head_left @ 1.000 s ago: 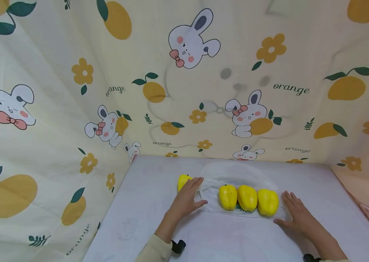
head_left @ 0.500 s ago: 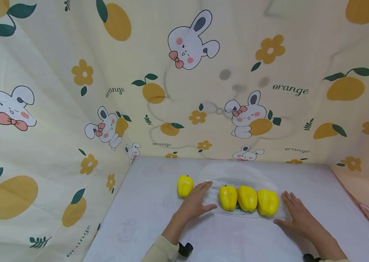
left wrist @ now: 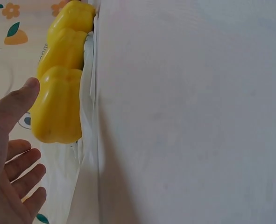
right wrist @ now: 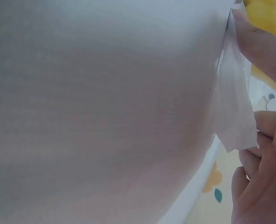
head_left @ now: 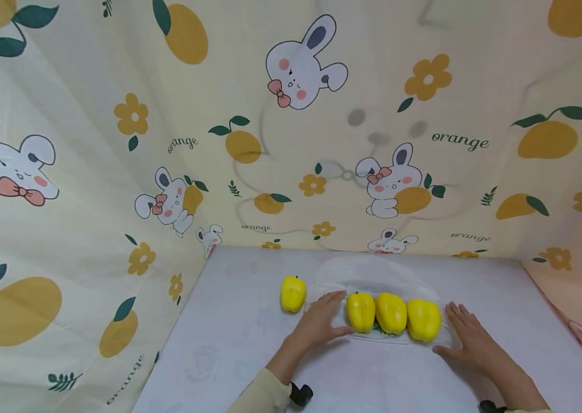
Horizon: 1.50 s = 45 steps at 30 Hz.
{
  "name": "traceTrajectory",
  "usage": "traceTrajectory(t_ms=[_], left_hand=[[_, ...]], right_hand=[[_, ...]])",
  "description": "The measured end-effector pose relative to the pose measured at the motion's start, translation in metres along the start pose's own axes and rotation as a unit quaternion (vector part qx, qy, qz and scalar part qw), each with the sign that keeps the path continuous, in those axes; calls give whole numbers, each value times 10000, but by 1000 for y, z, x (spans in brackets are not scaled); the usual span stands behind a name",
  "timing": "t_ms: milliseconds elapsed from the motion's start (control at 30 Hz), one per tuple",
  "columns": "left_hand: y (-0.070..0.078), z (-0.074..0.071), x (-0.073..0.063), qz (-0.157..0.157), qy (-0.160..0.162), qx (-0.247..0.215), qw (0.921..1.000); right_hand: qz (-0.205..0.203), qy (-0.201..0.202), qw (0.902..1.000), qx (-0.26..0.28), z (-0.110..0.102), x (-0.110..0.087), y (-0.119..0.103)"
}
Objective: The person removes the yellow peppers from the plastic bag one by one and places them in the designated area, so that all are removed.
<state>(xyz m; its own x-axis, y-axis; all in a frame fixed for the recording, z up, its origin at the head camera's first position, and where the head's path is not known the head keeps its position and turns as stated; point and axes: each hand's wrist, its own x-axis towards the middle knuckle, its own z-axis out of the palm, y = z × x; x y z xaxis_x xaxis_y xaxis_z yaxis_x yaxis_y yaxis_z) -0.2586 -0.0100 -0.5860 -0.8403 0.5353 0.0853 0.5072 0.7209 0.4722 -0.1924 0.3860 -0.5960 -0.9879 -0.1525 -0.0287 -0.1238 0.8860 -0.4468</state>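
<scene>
Three yellow bell peppers [head_left: 391, 314] lie side by side in a row on a clear plastic bag [head_left: 381, 272] spread on the white table. At the row's left end is my left hand [head_left: 317, 323], its fingers straight and thumb spread, close to the nearest pepper [left wrist: 58, 107]. My right hand [head_left: 472, 341] rests at the row's right end, fingers extended and thumb apart. In the right wrist view its thumb [right wrist: 264, 49] is right at a loose flap of the plastic [right wrist: 233, 98]. Neither hand grips a pepper.
A fourth yellow bell pepper [head_left: 293, 294] stands alone left of the bag, behind my left hand. Printed cloth [head_left: 280, 172] with rabbits and oranges hangs around the back and sides of the table [head_left: 208, 355].
My left hand has moved right, away from the lone pepper and up to the left end of the row. The right hand and the row of peppers have stayed put.
</scene>
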Motion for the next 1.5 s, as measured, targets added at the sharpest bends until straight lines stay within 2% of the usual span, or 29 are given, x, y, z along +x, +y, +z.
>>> traceTrajectory(t_ms=[467,800,1067,1367,1500], left_hand=[[7,6,6,-131,-170,61,9998],[9,9,10,-115,-30,298,9995],[10,15,15,-259,159,297,9991],[14,13,13,-313,132,217,9992],[13,14,13,-237,143,172,9995]], right_hand=[[3,-19,10000,44,0,-1,-2],[27,-68,10000,33,0,0,-1],[23,-82,9999,113,0,2,0],[70,-59,9999,67,1,0,0],[85,-62,9999,37,1,0,0]])
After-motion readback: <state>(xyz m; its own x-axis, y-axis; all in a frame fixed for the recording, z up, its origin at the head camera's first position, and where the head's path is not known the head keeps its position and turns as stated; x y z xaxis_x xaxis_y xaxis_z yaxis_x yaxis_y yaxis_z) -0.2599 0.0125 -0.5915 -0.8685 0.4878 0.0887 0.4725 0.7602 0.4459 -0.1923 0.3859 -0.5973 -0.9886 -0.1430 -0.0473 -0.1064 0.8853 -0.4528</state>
